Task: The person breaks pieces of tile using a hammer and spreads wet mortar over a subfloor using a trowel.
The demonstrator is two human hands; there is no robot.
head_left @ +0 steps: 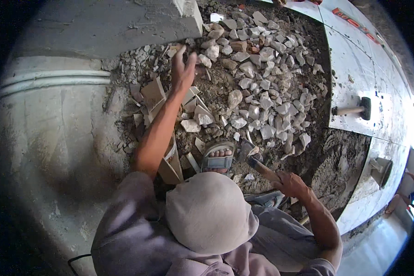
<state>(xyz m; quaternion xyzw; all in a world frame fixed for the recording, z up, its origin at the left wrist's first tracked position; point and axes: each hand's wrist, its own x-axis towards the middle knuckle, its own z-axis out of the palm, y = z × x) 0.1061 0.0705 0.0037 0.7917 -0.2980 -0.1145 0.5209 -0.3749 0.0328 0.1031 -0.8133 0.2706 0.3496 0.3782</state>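
Observation:
My left hand (184,69) is stretched out over the soil and rubble beside the corner of a grey concrete block (170,27). Its fingers are apart, with nothing seen in them. My right hand (290,185) is closed round the wooden handle of a short tool (264,172). The tool's dark metal head points toward the rubble near my sandalled foot (218,158); its exact kind is unclear. Broken pale stones (267,87) cover the ground ahead. Cut tile or board pieces (154,94) lie beneath my left forearm.
Large pale tiles (354,69) line the right side. On them rest a black-headed mallet (365,108), a flat plastering float (382,172) and a red level (356,25). Two white pipes (55,80) run along the left. A round beige cloth shape (211,211) blocks the lower middle.

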